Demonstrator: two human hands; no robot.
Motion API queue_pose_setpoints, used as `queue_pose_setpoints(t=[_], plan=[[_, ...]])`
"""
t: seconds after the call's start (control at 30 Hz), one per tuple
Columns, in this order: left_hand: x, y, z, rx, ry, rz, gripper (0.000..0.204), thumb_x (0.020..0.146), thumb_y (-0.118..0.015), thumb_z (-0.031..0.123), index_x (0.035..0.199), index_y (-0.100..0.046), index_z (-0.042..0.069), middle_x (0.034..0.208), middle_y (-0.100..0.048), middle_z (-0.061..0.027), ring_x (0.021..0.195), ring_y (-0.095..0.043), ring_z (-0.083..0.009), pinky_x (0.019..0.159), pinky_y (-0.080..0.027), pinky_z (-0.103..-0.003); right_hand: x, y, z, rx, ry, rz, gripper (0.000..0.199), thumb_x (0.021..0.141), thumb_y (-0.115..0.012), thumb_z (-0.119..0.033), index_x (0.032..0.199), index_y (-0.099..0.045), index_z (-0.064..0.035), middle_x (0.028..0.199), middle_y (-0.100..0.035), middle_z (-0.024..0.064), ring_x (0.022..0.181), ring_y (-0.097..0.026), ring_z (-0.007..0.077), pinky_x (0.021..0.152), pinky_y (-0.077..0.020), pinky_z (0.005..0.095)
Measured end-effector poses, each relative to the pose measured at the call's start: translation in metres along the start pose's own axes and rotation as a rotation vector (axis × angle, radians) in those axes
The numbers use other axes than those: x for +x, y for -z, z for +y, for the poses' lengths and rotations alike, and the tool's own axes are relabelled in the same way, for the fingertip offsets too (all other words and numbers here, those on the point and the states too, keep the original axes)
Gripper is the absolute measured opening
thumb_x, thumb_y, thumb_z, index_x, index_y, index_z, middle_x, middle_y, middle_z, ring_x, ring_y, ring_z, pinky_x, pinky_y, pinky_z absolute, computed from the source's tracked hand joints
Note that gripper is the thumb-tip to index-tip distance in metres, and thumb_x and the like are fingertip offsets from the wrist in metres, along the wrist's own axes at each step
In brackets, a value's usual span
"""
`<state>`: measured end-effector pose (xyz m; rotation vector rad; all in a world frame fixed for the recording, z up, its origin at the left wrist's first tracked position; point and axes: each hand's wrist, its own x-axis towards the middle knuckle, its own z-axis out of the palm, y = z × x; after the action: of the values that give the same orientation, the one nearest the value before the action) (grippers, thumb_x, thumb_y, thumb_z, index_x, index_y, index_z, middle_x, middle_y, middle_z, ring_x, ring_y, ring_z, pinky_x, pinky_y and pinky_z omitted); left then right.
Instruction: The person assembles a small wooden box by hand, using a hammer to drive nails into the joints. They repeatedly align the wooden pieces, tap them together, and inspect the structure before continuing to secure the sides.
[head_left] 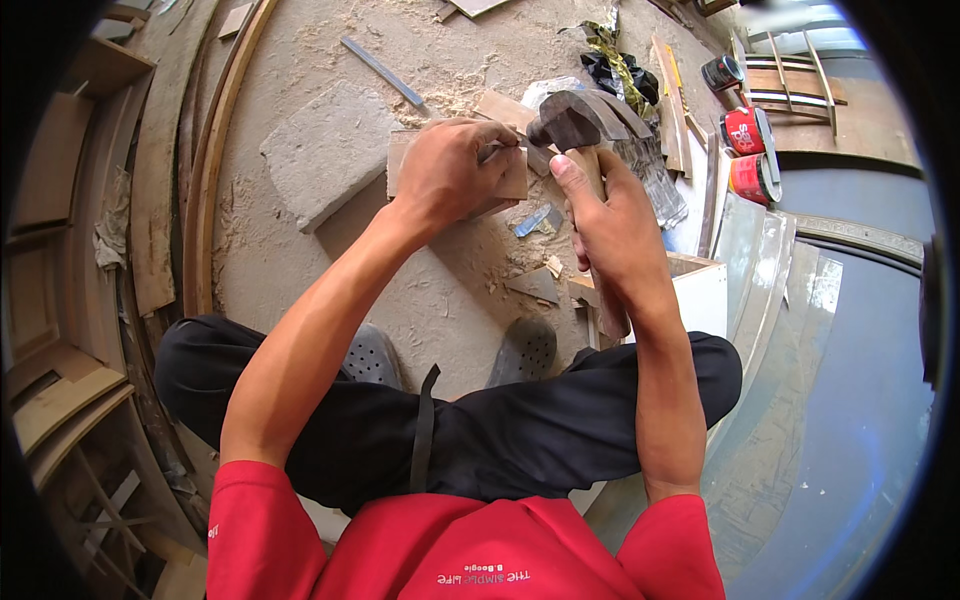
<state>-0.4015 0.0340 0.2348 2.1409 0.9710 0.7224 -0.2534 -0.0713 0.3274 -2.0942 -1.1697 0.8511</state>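
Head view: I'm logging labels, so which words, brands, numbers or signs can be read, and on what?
Shirt chest: pale lettering, upside down; wording not copied.
Left sleeve: white characters, too small to read.
Upper red can: large white lettering; wording not copied.
Lower red can: markings too blurred to read.
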Motion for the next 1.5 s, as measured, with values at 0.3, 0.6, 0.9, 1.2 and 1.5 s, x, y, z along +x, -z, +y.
queue_pose_setpoints(t=[0.3,0.6,0.9,1.2,1.5], plan=[[-0.004,-0.009,-0.011,0.063,-0.23,0.108,0.017,0.086,-0.073,0.022,0.098,-0.077,0.011,0.101,-0.076,-0.0077,0.093,-0.071,-0.0269,0.087,-0.052,-0.037,0.002,-0.002,0.001,-0.014,0.043,0.004,0.046,0.097,-0.06,-0.041,0.108,-0.063,0.0039,0.092,-0.069,0.0271,0.089,-0.068,0.0435,0.082,-0.051,0.0467],[-0.005,-0.006,-0.01,0.127,-0.266,0.137,0.015,0.087,-0.072,0.022,0.099,-0.076,0.013,0.1,-0.076,-0.0067,0.095,-0.071,-0.0254,0.089,-0.049,-0.039,-0.004,0.001,-0.013,0.081,-0.048,-0.039,0.043,0.098,-0.06,-0.039,0.108,-0.064,0.0028,0.078,-0.067,0.0176,0.065,-0.067,0.0275,0.062,-0.0525,0.0402],[-0.003,-0.006,-0.012,0.139,-0.175,0.105,0.019,0.089,-0.073,0.028,0.1,-0.08,0.015,0.105,-0.077,-0.0034,0.103,-0.071,-0.0212,0.092,-0.05,-0.035,-0.009,0.003,-0.02,0.086,-0.047,-0.037,0.041,0.098,-0.062,-0.037,0.11,-0.064,0.0021,0.08,-0.067,0.0172,0.066,-0.067,0.026,0.06,-0.0526,0.0381],[-0.001,-0.008,-0.016,0.101,-0.144,0.096,0.021,0.089,-0.073,0.028,0.1,-0.081,0.012,0.102,-0.077,-0.0054,0.103,-0.072,-0.0213,0.092,-0.051,-0.034,-0.005,-0.008,-0.005,-0.055,0.0,0.028,0.043,0.099,-0.059,-0.04,0.11,-0.063,0.0005,0.095,-0.069,0.0231,0.087,-0.068,0.0357,0.081,-0.0509,0.0433],[0.0,-0.007,-0.013,0.161,-0.159,0.099,0.021,0.089,-0.072,0.029,0.099,-0.081,0.012,0.102,-0.077,-0.0037,0.104,-0.071,-0.0201,0.093,-0.05,-0.034,-0.001,-0.012,-0.001,-0.024,0.054,0.052,0.042,0.1,-0.058,-0.04,0.111,-0.063,0.0003,0.098,-0.069,0.0275,0.096,-0.067,0.0453,0.085,-0.0501,0.0479]])
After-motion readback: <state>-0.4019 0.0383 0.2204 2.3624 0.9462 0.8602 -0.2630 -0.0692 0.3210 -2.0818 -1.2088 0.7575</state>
